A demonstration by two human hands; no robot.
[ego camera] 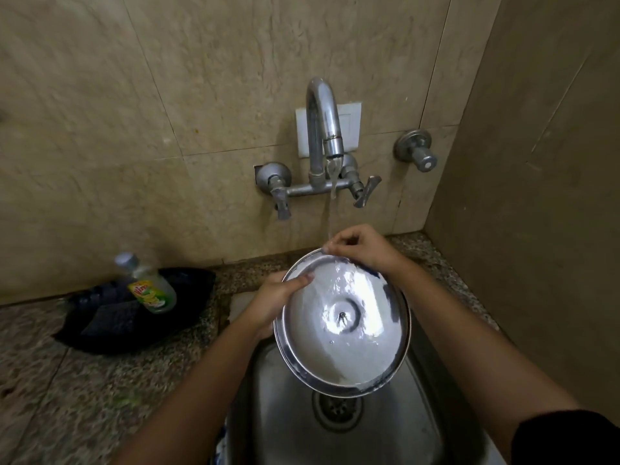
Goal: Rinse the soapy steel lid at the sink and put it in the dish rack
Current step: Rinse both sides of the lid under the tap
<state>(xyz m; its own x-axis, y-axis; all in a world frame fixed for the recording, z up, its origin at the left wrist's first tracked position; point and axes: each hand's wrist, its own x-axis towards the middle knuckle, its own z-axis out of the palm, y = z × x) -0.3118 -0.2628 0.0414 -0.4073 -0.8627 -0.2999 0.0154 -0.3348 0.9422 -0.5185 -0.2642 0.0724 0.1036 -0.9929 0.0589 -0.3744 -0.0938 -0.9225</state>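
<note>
The round steel lid [349,350] is tilted over the steel sink [288,431], its inner side with a small centre rivet facing me. Water from the curved tap [323,122] runs onto its upper part and sheets down it. My left hand [275,303] grips the lid's left rim, thumb on the inner face. At the top rim, my right hand [362,250] pinches the edge just under the stream. No dish rack is in view.
A dish-soap bottle [151,286] lies in a black tray [110,333] with dark scrub pads on the granite counter to the left. Two tap handles [364,191] and a separate wall valve [417,152] stick out from the tiled wall. A side wall closes the right.
</note>
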